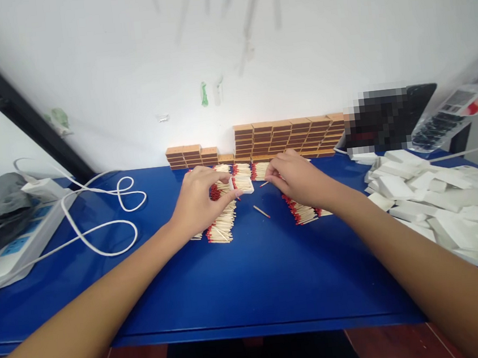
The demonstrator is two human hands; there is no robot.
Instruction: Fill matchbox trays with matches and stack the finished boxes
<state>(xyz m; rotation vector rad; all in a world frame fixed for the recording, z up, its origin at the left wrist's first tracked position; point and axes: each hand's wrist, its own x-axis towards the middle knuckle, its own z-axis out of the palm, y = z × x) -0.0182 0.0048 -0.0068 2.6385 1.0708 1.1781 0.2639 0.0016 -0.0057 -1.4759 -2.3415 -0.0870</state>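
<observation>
My left hand pinches a small white matchbox tray between thumb and fingers; red-headed matches lie inside it. Right of the tray, my right hand is closed, with the end of a match showing at its fingertips. Beneath and in front of my left hand spreads a pile of matches with red heads. Another heap of matches lies partly hidden under my right hand. One loose match rests on the blue table between them. More matches lie behind the tray.
Stacked matchboxes line the wall, with a lower stack to their left. Many white trays are heaped at right, near a dark blurred object. At left are a white cable and a power strip.
</observation>
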